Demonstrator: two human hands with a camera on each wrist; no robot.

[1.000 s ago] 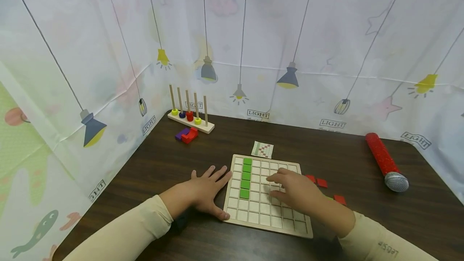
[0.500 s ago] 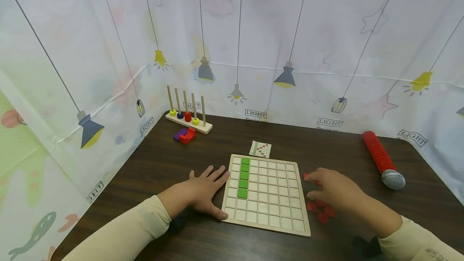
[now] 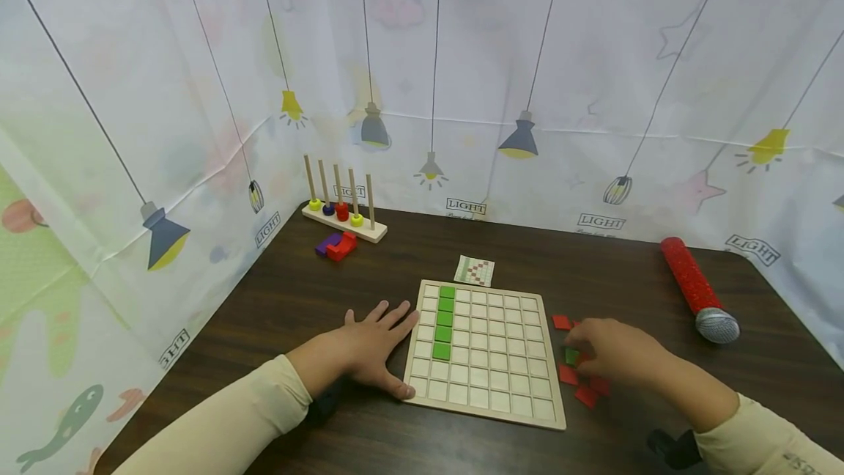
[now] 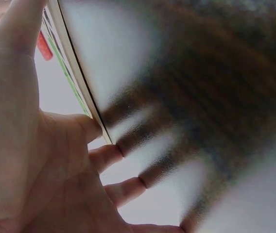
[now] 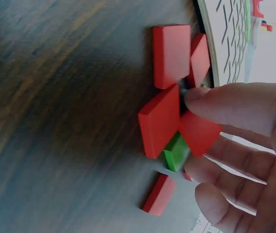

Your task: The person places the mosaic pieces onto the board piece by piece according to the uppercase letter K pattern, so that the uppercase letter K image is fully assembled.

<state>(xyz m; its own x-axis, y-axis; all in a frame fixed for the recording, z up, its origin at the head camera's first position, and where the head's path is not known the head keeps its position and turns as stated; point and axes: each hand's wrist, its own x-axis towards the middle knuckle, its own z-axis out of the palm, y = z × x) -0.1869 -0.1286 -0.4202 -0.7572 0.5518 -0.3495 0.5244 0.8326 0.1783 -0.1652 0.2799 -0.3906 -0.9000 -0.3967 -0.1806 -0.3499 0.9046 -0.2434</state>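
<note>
A square wooden grid board (image 3: pixel 491 365) lies on the dark table, with a column of green tiles (image 3: pixel 444 322) in its second column from the left. My left hand (image 3: pixel 372 349) rests with spread fingers against the board's left edge, thumb at the near left corner. To the right of the board my right hand (image 3: pixel 616 350) reaches down into a loose pile of red tiles (image 5: pixel 160 121) and a green tile (image 5: pixel 176 151). Its thumb and fingers lie on either side of a red tile (image 5: pixel 201 133) in the pile; I cannot tell whether they pinch it.
Behind the board lies a small pattern card (image 3: pixel 474 270). A peg stand with coloured beads (image 3: pixel 344 222) stands at the back left, with red and purple blocks (image 3: pixel 338 246) before it. A red microphone (image 3: pixel 699 290) lies at the right. Printed curtains hang behind the table.
My right hand has moved from over the board rightward to the tile pile, and its fingers have bent down among the tiles. The left hand stays at the board's edge.
</note>
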